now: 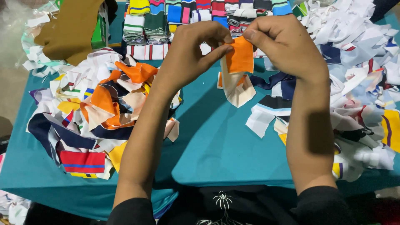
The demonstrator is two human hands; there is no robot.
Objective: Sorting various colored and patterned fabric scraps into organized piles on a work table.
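Above a teal surface (pixel 216 141) heaped with scraps, the left hand (pixel 193 52) and right hand (pixel 283 43) each pinch an orange-and-cream fabric piece (pixel 239 68).

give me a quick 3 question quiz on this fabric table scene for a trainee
1. True or false: both hands grip the same orange and cream fabric piece.
2. On which side of the person does the pile with other orange pieces lie?
A. left
B. right
C. behind the folded stacks
3. What colour is the table cover?

Key
1. True: the left hand and the right hand pinch its top edge from either side, above the table.
2. A: the scrap heap on the right is mostly white.
3. Teal. The folded striped stacks line its far edge.
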